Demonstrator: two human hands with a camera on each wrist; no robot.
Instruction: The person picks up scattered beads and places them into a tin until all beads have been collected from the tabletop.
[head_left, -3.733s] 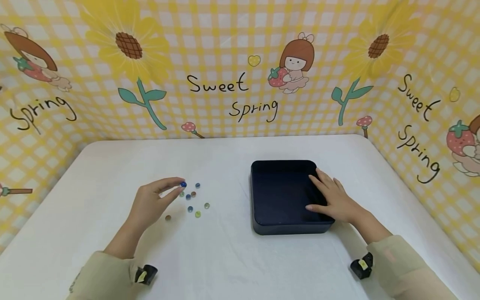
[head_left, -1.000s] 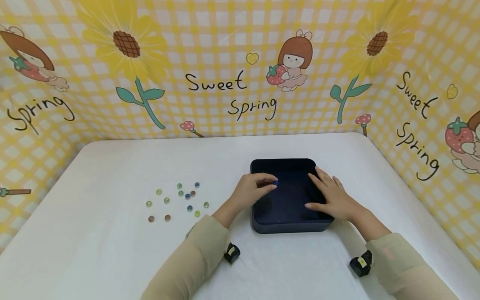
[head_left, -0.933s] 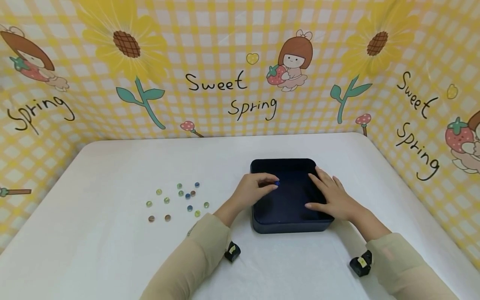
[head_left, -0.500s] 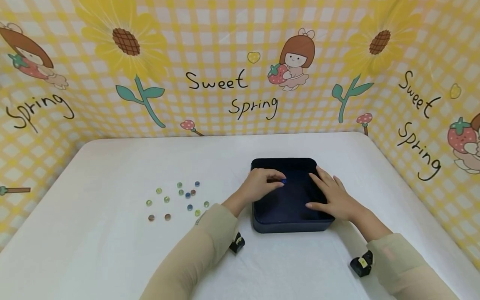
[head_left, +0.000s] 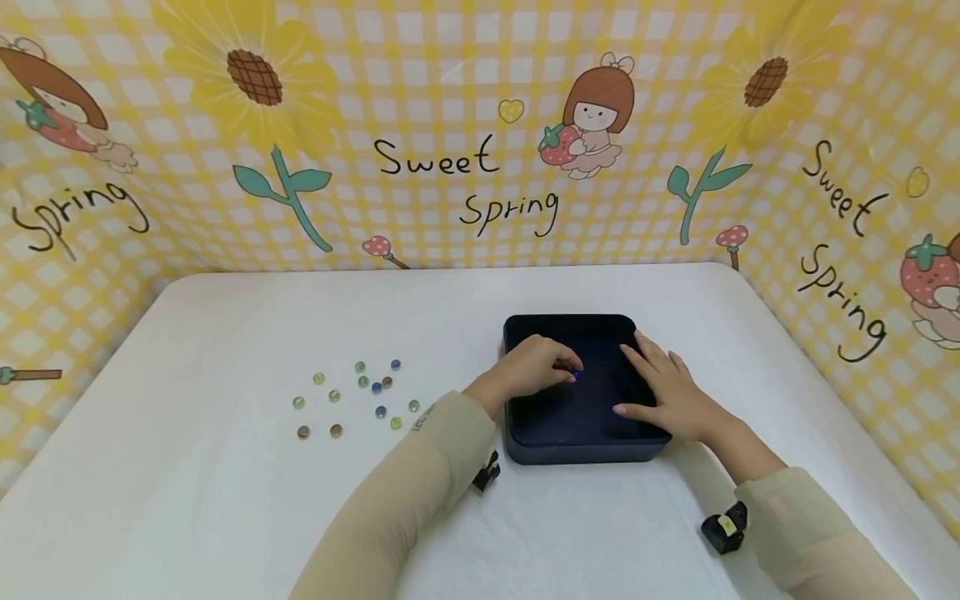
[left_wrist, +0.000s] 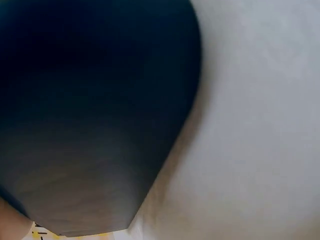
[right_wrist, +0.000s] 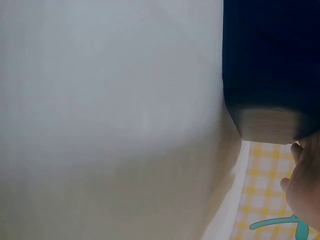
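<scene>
Inside the dark tray [head_left: 585, 446], left hand [head_left: 534, 373] reaching in over the nine-o'clock wall, wrist bent, knuckles up, fingers curled downward. Pinched at its fingertips, a small blue marble [head_left: 575, 375], low over the tray floor, near the tray's middle. Left forearm in a beige sleeve, running from seven o'clock up toward the tray, a small black wrist camera under it just beside the tray's near-left corner.

Right hand [head_left: 667, 393] lying flat on the tray's three-o'clock rim, fingers straight and slightly spread, pointing toward eleven o'clock, thumb stretched along the inside toward nine. Nothing pinched there. Right forearm coming in from five o'clock.

Out at nine o'clock from the tray, well apart, loose marbles [head_left: 352, 397] scattered on the white table [head_left: 225, 500]: green, blue, brown. Behind, at twelve o'clock, yellow checked backdrop [head_left: 450, 83] with sunflowers.

Wrist views: only blurred dark tray wall and white table.
</scene>
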